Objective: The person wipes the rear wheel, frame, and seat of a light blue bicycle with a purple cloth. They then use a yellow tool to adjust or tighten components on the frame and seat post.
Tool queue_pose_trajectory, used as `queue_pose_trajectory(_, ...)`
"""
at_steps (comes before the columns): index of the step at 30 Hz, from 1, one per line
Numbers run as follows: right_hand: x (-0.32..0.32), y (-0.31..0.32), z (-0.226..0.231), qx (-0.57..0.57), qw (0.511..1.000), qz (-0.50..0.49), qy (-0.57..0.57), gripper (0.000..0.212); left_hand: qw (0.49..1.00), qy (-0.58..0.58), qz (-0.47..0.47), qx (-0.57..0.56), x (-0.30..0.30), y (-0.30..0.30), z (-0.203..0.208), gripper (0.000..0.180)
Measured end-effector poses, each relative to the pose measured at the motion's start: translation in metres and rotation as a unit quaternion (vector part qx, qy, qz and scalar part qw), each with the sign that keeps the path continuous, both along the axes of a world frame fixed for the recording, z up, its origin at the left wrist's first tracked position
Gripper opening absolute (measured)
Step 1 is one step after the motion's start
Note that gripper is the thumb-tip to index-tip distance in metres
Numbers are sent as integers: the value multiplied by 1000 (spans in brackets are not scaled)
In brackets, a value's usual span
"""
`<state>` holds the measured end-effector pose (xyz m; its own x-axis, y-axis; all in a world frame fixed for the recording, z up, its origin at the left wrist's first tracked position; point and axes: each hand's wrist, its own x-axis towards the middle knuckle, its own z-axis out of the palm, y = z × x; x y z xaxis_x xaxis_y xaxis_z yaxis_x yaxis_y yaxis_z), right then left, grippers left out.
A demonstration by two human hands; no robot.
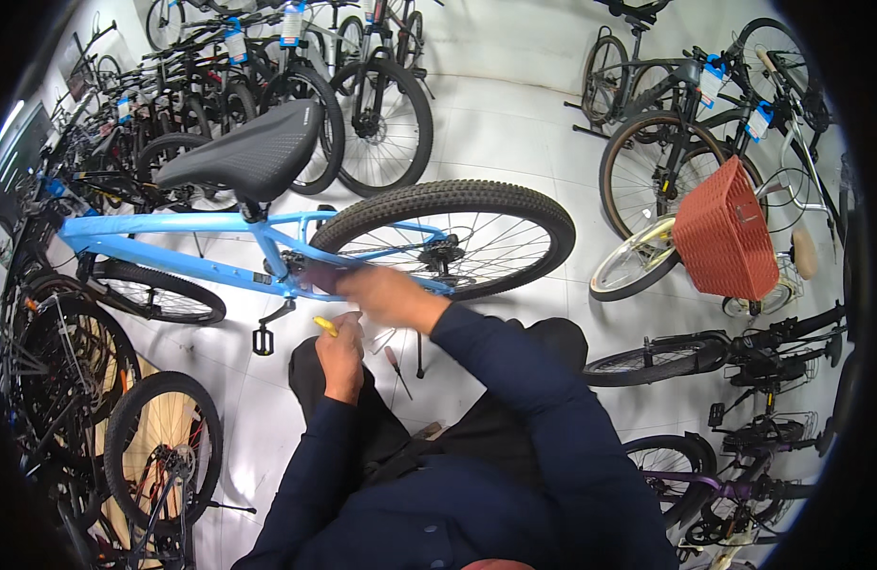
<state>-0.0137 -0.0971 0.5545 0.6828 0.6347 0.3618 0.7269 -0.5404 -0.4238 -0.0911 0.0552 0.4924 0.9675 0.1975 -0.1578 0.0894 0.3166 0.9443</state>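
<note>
Your left hand point(341, 361) has its fingers curled around a smooth yellow object point(325, 326), while your right hand point(393, 297) is blurred against the blue bicycle point(163, 225) standing crosswise before your knees, so you cannot tell whether its fingers pinch anything. To your right, a red woven basket point(725, 233) hides its contents; ahead, the bicycle has a dimpled black saddle point(244, 147) and knobbly rear tyre point(438, 195), its handlebar lost among other bikes.
</note>
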Motion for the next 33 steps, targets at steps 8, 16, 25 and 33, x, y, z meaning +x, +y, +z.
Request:
queue_pose_trajectory(8,-36,-18,1,248,920,-83,291,26,993,-48,-42,97,-30,22,37,45)
queue_pose_trajectory(16,-30,-99,7,248,921,-208,216,40,979,-25,-191,67,0,-31,44,26)
queue_pose_trajectory(25,-47,-117,-75,255,872,-111,404,79,968,39,-238,67,22,-44,-5,26)
queue_pose_trajectory(33,-32,-129,-73,269,876,-223,333,35,970,-27,-160,183,32,-73,38,33)
